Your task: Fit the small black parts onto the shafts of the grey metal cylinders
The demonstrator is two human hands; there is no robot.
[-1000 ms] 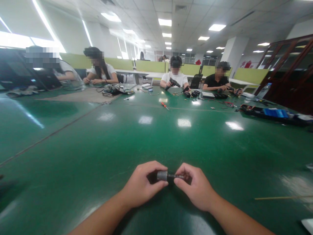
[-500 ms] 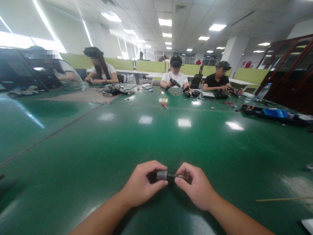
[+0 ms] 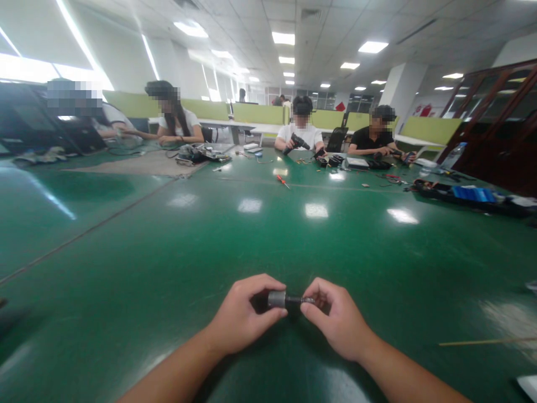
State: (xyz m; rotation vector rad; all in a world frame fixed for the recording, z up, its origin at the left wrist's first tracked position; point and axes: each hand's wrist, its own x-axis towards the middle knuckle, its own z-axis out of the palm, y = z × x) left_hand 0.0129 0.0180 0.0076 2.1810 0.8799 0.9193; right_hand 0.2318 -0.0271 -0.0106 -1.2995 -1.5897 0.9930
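Note:
Low in the middle of the head view, a short grey metal cylinder point(image 3: 277, 299) lies sideways between the thumb and fingers of my left hand point(image 3: 241, 316). From its right end runs a thin dark shaft point(image 3: 293, 299), in line with the cylinder. My right hand point(image 3: 339, 322) pinches the shaft's far end between thumb and fingertips, where a lighter metal tip shows. Between the two hands a short length of shaft stays visible. Both hands are just over the green tabletop point(image 3: 268, 240). The exact kind of part cannot be made out.
An orange-handled screwdriver point(image 3: 282, 181) lies farther up the table. A thin stick point(image 3: 482, 342) and part of a white object point(image 3: 527, 386) are at the right. Several co-workers sit across the table, one holding a power drill point(image 3: 300, 143). A water bottle point(image 3: 455, 155) stands at far right.
My hands and the metal part have hardly moved. At the far left, a co-worker's arm now stretches toward the neighbouring person.

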